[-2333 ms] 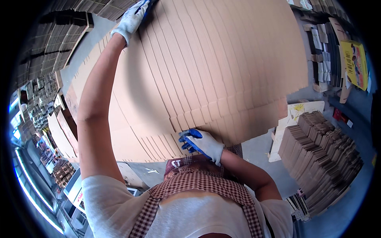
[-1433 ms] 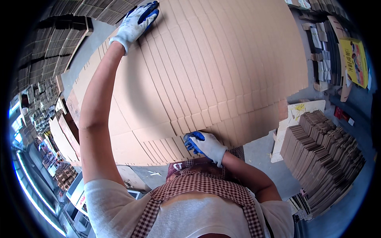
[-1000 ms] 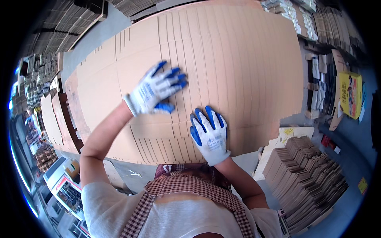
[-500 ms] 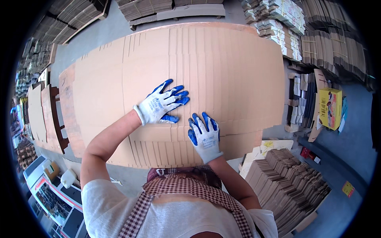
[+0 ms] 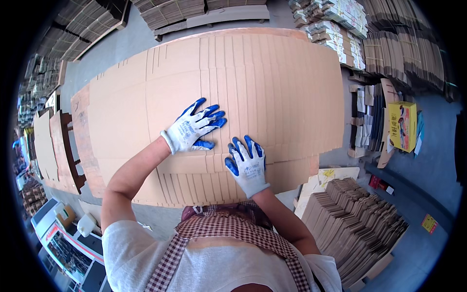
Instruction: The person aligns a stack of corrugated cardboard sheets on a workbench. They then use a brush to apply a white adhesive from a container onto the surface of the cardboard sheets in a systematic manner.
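Note:
Flat brown cardboard sheets lie overlapped like shingles, their edges making a row of parallel lines. My left hand, in a white knit glove with blue-coated fingers, rests palm down near the middle of them. Its fingers are spread and point to the far right. Closer to me and a little to the right, my right hand wears a matching glove and also lies flat on the cardboard, fingers apart and pointing away. Neither hand grips anything. The sheets nearly cover a wooden table, which shows at its left end and far edge.
A tall stack of folded cardboard stands at the near right. Beyond it are a yellow box and bundled cartons. Pallets of cardboard line the far side. A grey-white machine stands at the near left.
The whole view has shifted slightly, so things sit a little further left. Both hands stay flat on the cardboard in nearly the same places.

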Tool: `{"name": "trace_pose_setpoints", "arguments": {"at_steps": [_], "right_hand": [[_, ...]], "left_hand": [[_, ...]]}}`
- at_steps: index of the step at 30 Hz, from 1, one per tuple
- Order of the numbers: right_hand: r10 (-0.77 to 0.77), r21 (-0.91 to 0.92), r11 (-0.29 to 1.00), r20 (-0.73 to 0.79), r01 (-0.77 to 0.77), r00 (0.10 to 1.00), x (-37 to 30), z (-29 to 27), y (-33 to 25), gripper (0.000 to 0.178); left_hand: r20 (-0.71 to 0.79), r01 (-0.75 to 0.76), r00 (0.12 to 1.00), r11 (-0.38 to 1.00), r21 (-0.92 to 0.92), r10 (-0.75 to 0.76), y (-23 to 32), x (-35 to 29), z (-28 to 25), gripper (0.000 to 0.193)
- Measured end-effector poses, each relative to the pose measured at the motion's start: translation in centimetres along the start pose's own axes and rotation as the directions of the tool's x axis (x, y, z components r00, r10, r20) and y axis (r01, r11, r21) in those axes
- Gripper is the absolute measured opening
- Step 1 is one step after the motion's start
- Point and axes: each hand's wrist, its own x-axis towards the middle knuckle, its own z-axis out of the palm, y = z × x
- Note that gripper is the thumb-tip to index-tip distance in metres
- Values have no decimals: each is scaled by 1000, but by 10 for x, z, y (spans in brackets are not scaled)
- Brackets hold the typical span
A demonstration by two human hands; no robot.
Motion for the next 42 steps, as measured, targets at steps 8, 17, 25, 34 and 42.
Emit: {"name": "trace_pose_setpoints", "arguments": {"at_steps": [8, 17, 25, 34, 42], "right_hand": [[-52, -86, 995, 90, 60, 995, 4, 7, -11, 47], [-27, -60, 998, 14, 28, 1000, 1, 18, -8, 45], [-45, 2, 999, 20, 45, 999, -4, 18, -1, 47], [108, 405, 912, -83, -66, 991, -78, -21, 13, 39], [428, 688, 560, 235, -460, 873, -163, -49, 79, 39]], "left_hand": [[-13, 80, 997, 997, 12, -80, 10, -8, -8, 81], [-32, 45, 998, 999, -2, -45, 5, -7, -4, 74], [-59, 98, 994, 991, 89, -93, 15, 0, 4, 77], [64, -39, 997, 998, 45, 36, 104, 34, 8, 88], [106, 13, 994, 983, 183, -33, 137, 50, 27, 82]]}}
